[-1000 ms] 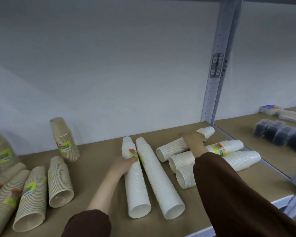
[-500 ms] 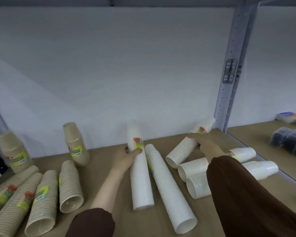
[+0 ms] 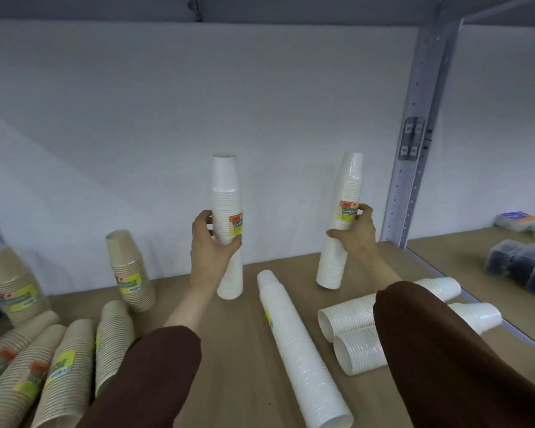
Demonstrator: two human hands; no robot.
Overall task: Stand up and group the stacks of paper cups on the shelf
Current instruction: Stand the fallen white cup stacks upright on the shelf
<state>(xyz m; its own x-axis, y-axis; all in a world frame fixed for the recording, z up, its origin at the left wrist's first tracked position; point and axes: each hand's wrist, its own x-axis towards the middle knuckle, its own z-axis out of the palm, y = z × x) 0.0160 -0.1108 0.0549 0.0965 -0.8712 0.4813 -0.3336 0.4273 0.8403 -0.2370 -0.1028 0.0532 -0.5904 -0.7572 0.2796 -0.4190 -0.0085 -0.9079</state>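
My left hand [image 3: 209, 245] grips a tall white cup stack [image 3: 226, 196] that stands upright near the back wall. My right hand [image 3: 354, 233] holds a second white stack [image 3: 346, 186], which leans slightly with its base close to the shelf board [image 3: 238, 350]. A long white stack [image 3: 297, 350] lies flat between my arms. Two more white stacks [image 3: 349, 316] [image 3: 359, 350] lie on their sides to the right, partly behind my right sleeve. At the left, two tan stacks [image 3: 130, 273] [image 3: 13, 288] stand upright and several tan stacks [image 3: 65, 366] lie down.
A grey metal upright [image 3: 414, 134] divides this bay from the one on the right, where dark plastic containers [image 3: 522, 267] and flat packs [image 3: 519, 220] sit. The white back wall is close behind the cups. The underside of a higher shelf spans the top.
Both hands have lifted their white stacks from lying on the shelf to upright. The left stack now stands vertical; the right one has swung up from the pile on the right.
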